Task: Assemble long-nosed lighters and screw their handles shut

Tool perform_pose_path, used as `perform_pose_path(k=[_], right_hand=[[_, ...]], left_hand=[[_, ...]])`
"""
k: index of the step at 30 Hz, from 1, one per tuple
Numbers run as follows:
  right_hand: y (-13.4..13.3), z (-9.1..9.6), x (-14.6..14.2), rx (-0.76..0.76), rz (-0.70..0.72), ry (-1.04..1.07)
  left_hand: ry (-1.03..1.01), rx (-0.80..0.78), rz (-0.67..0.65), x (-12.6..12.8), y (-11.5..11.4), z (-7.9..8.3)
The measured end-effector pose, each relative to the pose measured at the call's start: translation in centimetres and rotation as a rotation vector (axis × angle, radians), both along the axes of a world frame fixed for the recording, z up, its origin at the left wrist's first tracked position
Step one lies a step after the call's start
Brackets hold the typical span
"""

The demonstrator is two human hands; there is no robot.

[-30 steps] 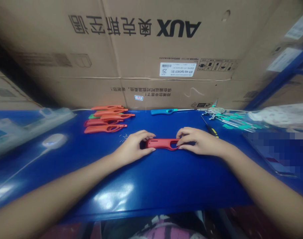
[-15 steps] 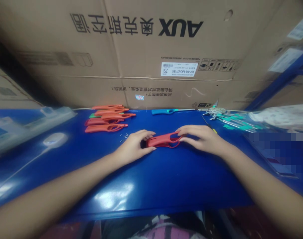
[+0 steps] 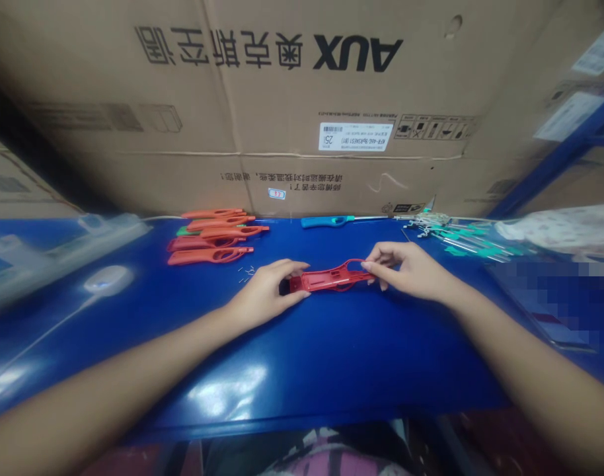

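A red lighter casing (image 3: 324, 280) lies across the middle of the blue table, its hollow inner side facing up and a trigger loop near its right end. My left hand (image 3: 267, 291) is closed round the casing's left end, thumb in front and fingers behind. At the looped right end, my right hand (image 3: 406, 271) pinches the casing between thumb and fingers. Some of that tip is hidden by the fingers. Whether the two shell halves are fully apart, I cannot tell. A few small metal pins or screws (image 3: 246, 272) lie just behind my left hand.
Several orange and red lighter casings (image 3: 210, 255) are stacked at the back left. A blue lighter (image 3: 326, 222) lies against the cardboard box (image 3: 282, 132). Metal rods with green parts (image 3: 463, 239) are heaped at back right. A power strip (image 3: 108, 238) and white puck (image 3: 106, 280) sit left.
The red casing has turned so its hollow inside now shows. My right hand has shifted slightly right and its fingers have curled into a tighter pinch. My left hand stays in place.
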State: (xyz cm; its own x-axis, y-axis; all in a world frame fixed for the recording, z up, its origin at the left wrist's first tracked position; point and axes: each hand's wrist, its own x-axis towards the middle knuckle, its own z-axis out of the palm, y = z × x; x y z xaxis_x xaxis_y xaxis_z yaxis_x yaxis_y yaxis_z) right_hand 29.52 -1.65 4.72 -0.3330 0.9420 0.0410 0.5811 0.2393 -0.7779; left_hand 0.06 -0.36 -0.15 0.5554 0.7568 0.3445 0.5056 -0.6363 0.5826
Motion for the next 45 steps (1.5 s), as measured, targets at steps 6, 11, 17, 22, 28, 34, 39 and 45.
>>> perform_pose_path(k=[6, 11, 17, 22, 28, 34, 39, 45], right_hand=[[0.5, 0.0, -0.3, -0.277, -0.054, 0.087], [0.6, 0.5, 0.1, -0.41, -0.021, 0.176], [0.2, -0.3, -0.7, -0.468, 0.107, -0.008], [-0.3, -1.1, -1.1, -0.13, 0.207, -0.295], [-0.3, -1.3, -0.6, 0.218, 0.265, -0.516], [-0.4, -1.2, -0.6, 0.304, 0.311, -0.595], [-0.6, -1.3, -1.1, 0.438, 0.268, -0.494], [-0.2, -2.2, -1.3, 0.407, 0.332, -0.429]], left_hand=[[0.003, 0.002, -0.017, 0.1, 0.0, 0.1], [0.008, 0.01, -0.03, 0.1, -0.1, 0.2], [-0.013, 0.004, -0.033, 0.1, -0.1, 0.1], [-0.006, 0.001, -0.025, 0.1, 0.0, 0.1], [-0.016, 0.015, -0.038, 0.1, 0.0, 0.1], [-0.002, 0.023, -0.043, 0.1, 0.0, 0.1], [-0.002, 0.078, -0.032, 0.2, -0.2, 0.1], [-0.006, 0.167, -0.069, 0.2, -0.5, 0.3]])
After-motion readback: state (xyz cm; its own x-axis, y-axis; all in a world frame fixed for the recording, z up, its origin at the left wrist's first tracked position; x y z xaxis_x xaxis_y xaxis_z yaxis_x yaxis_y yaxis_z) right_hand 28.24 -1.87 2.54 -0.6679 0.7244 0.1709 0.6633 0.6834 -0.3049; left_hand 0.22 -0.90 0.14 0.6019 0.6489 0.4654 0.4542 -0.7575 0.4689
